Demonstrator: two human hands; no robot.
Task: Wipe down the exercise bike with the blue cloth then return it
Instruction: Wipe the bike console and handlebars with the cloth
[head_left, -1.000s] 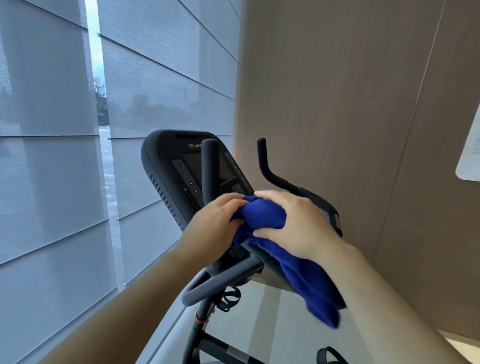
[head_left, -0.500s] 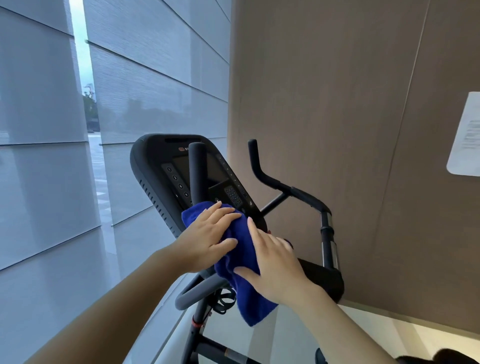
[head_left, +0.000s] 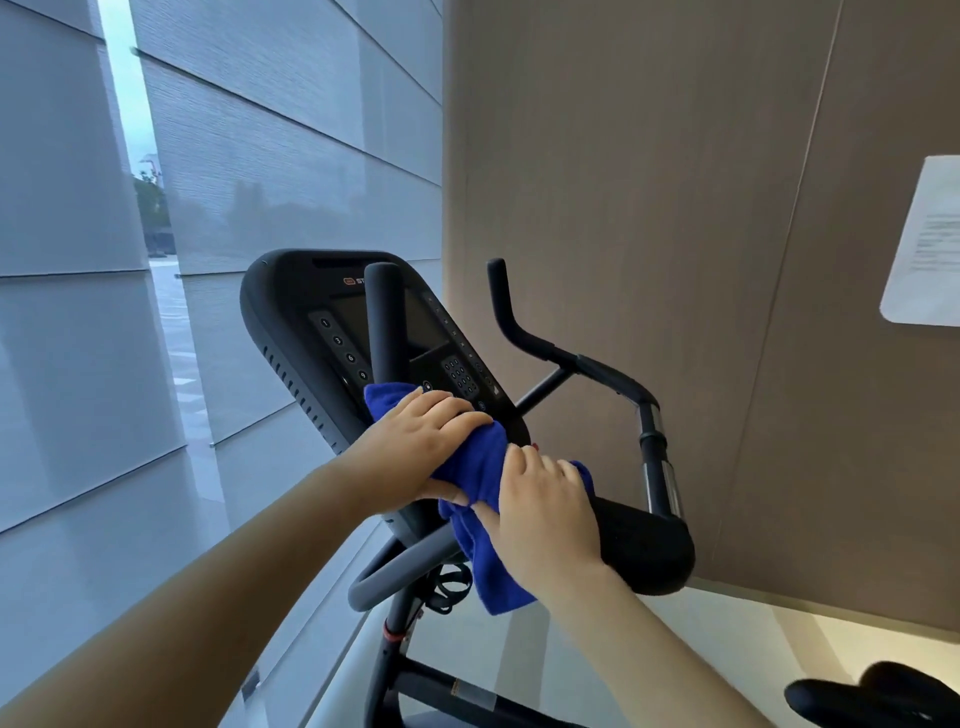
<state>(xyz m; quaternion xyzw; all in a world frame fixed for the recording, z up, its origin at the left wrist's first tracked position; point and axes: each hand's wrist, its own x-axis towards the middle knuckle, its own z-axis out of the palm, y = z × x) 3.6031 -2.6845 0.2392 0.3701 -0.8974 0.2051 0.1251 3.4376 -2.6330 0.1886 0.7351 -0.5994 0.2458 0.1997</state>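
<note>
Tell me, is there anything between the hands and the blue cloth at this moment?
Nothing visible. The left hand presses the blue cloth against the lower edge of the bike's console, and the right hand grips the same cloth directly, near the padded handlebar.

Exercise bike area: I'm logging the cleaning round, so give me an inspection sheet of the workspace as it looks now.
Surface: console of the exercise bike, dark; lower edge under the cloth.
Job's things: blue cloth bunched against the console, one end hanging down.
Clutter: nothing seen.
Hands: left hand pressing the cloth; right hand gripping it lower down.
Cables: nothing seen.
Surroundings: window blinds left, wood-panel wall right, posted paper.
</note>
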